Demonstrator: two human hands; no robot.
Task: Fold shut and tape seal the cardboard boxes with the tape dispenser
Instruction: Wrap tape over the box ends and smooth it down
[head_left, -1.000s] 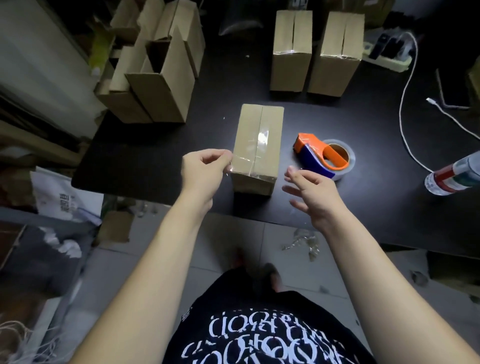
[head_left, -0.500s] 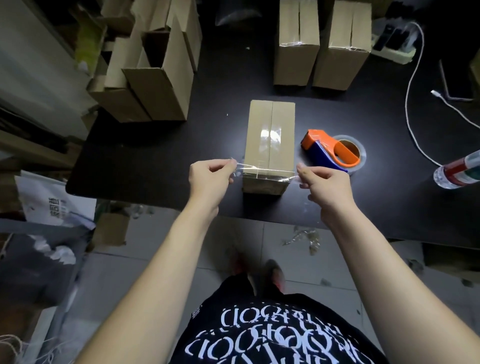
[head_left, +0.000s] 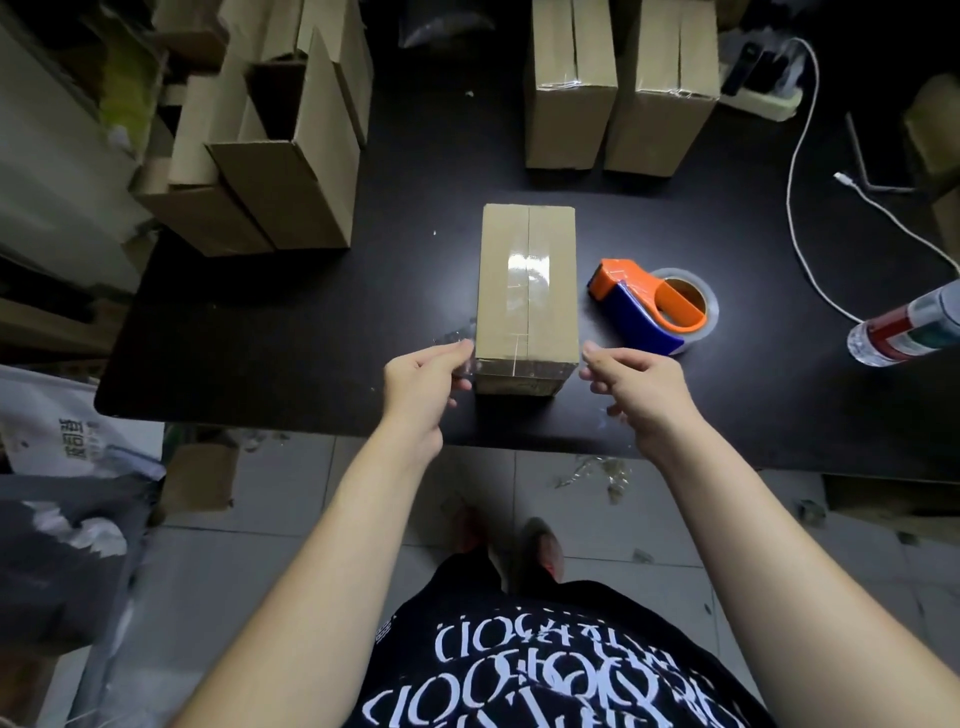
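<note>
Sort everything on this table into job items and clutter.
Job items: middle box; tape dispenser; tape strip pinched by left hand; open boxes; sealed boxes.

Lying about: white cable; bottle; power strip.

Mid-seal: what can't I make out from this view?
Head view only:
- tape, right end: clear film, too faint to show whether the right hand has a grip on it.
- box, far end and underside: hidden by the box itself.
- bottle: cut off by the right edge.
- back boxes: far ends cut off by the top edge.
</note>
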